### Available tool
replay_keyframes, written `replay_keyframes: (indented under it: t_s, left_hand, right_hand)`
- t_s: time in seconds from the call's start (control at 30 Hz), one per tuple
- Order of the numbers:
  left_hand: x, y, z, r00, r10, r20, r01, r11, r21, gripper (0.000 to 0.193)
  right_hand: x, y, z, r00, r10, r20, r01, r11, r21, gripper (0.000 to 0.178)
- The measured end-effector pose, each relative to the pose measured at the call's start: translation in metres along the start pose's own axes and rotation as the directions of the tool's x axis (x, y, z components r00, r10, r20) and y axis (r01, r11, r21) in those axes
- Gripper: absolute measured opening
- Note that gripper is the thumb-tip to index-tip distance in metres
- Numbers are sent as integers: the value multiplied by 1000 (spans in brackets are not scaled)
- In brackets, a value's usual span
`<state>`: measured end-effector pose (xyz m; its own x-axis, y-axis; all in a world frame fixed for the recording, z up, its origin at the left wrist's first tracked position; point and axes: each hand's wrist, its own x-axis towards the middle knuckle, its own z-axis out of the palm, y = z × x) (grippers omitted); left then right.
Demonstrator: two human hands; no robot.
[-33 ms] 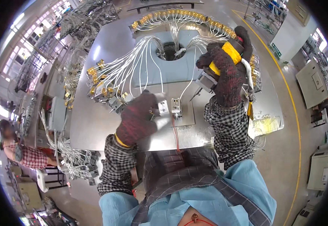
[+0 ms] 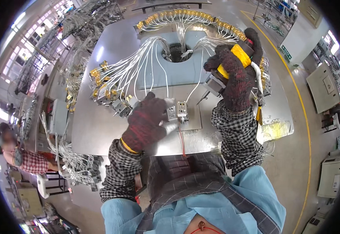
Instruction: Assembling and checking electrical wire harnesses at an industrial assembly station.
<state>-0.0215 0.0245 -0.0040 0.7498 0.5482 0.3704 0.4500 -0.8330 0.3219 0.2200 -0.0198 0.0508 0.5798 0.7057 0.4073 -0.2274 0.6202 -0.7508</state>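
Near the centre of the frame, the left hand (image 2: 146,121) pinches a small metal block (image 2: 171,113) just beside a neighbouring block (image 2: 182,110). At upper right, the right hand (image 2: 238,76) is wrapped around a yellow-taped power tool (image 2: 214,85), bit pointing down-left.

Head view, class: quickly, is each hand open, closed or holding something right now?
Left hand: closed, holding a small metal block.
Right hand: closed around a yellow-banded tool.
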Motion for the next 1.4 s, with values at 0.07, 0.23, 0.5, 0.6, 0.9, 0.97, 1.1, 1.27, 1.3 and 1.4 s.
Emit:
replay_keyframes:
  t_s: [0.07,0.23,0.5,0.6,0.9,0.97,1.1,1.27,1.3,1.4]
  left_hand:
    - [0,4,5,999,-10,40,6,996,84,65]
    - [8,19,3,967,-234,103,247,961,-126,62]
    - [21,13,8,971,-237,37,229,867,-442,65]
    - [24,12,4,952,-263,155,305,851,-428,69]
    - [35,26,-2,910,-282,303,373,876,-305,70]
    - [36,27,-5,892,-297,340,399,871,-288,71]
    - [29,25,-19,992,-120,35,123,982,-143,71]
    - [-3,-2,-40,941,-86,328,-69,898,434,70]
    - [-9,-8,-38,928,-60,369,-117,890,441,66]
    - [-14,-23,-37,906,36,421,-249,850,464,44]
  right_hand:
    - [-2,-1,2,993,-118,29,118,993,-3,76]
    - [-3,-7,-2,969,-248,16,248,961,-125,72]
    - [-20,-13,7,936,-345,-61,334,931,-146,78]
    - [-23,-9,9,909,-418,-10,409,893,-186,75]
    - [-34,32,-31,951,60,303,-34,995,-89,62]
    - [-34,46,-38,920,142,365,-128,990,-61,59]
    - [-33,53,-35,849,180,497,-221,975,26,55]
    - [-37,32,-9,890,-225,397,346,899,-268,56]
    - [-35,28,-5,865,-318,387,447,840,-309,57]
    - [-19,25,-1,783,-439,442,533,839,-112,52]
